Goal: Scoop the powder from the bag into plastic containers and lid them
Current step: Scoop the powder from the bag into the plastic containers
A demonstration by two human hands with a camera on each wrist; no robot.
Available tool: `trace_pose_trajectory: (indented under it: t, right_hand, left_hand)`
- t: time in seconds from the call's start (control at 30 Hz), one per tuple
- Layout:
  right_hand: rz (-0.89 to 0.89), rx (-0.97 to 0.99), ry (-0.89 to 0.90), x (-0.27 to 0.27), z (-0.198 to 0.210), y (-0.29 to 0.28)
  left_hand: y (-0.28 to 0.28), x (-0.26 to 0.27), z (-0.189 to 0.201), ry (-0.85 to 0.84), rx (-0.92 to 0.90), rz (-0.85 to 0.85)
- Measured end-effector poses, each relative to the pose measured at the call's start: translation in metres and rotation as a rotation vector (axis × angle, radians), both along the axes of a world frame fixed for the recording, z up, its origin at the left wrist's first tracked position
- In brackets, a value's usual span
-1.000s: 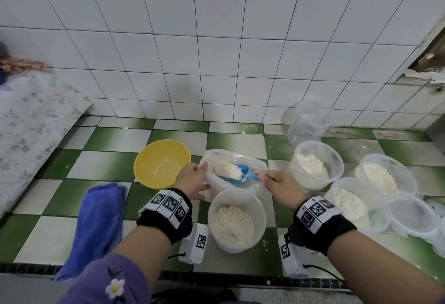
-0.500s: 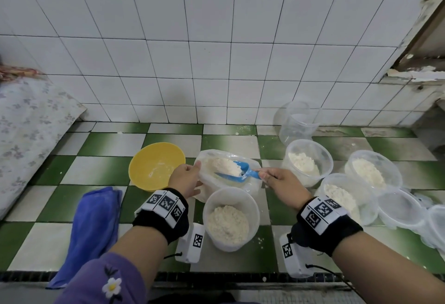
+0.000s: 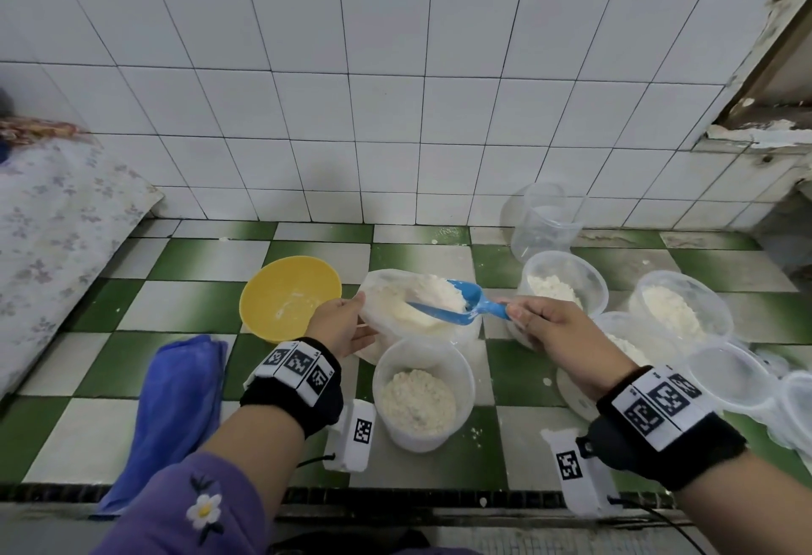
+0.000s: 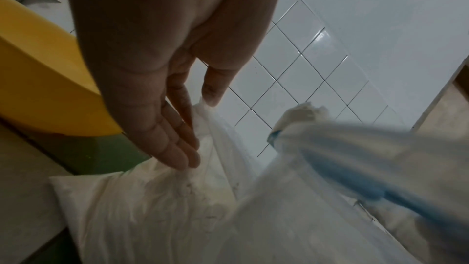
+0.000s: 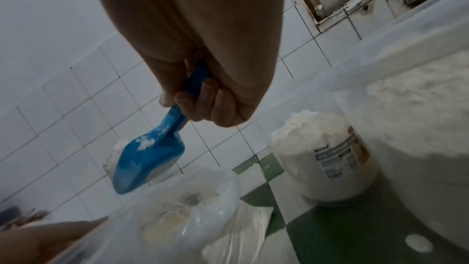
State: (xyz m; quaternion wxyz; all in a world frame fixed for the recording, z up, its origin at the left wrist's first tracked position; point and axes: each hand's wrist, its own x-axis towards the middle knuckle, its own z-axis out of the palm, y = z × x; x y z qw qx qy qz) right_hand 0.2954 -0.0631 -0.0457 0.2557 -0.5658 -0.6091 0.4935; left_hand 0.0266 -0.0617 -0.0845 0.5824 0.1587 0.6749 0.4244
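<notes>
A clear plastic bag [image 3: 395,312] of white powder lies open on the checked floor. My left hand [image 3: 342,326] pinches its near-left rim between thumb and fingers [image 4: 182,158], holding the mouth of the bag [image 4: 152,198] up. My right hand [image 3: 549,334] grips the handle of a blue scoop [image 3: 461,308]. The scoop [image 5: 147,160] is heaped with powder and sits just above the bag's mouth. In front of the bag stands a round clear container [image 3: 381,383], partly filled with powder and without a lid.
A yellow bowl [image 3: 290,295] sits left of the bag and a blue cloth [image 3: 175,409] lies further left. To the right stand three containers with powder [image 3: 562,286], some empty ones [image 3: 729,374], and an empty stack [image 3: 545,220] against the tiled wall.
The scoop has risen from inside the bag to above its mouth, carrying a heap of powder. My left hand keeps its hold on the bag's rim.
</notes>
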Motion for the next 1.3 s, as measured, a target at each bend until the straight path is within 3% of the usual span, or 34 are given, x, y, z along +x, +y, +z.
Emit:
trace_pose_trajectory:
  t: [0.2,0.37,0.43,0.6,0.7,1.03,1.3]
  right_hand:
    - [0.212,0.023,-0.047,0.014,0.032,-0.016]
    - [0.382,0.132,-0.174,0.007,0.036,-0.022]
    - [0.443,0.283,-0.291,0.001,0.032,-0.027]
    - [0.645,0.967,-0.692,-0.015,0.020,-0.041]
    - [0.686,1.153,-0.770,-0.019,0.016,-0.043]
    - [0.625,1.207,-0.705,-0.028,0.007,-0.048]
    - [0.802,1.108,-0.807,-0.037,0.008,-0.049]
  left_hand:
    - [-0.003,-0.001,0.003,-0.084,0.015,0.003]
    - [-0.005,-0.002,0.004,-0.121,0.018,0.008]
    - [-0.005,-0.003,0.004,-0.128,0.019,0.011]
    - [-0.005,-0.002,0.003,-0.136,0.021,0.007]
    - [-0.004,-0.002,0.002,-0.136,0.022,0.007]
    - [-0.004,-0.004,0.002,-0.132,0.017,0.001]
    - [-0.005,-0.005,0.001,-0.139,0.022,-0.010]
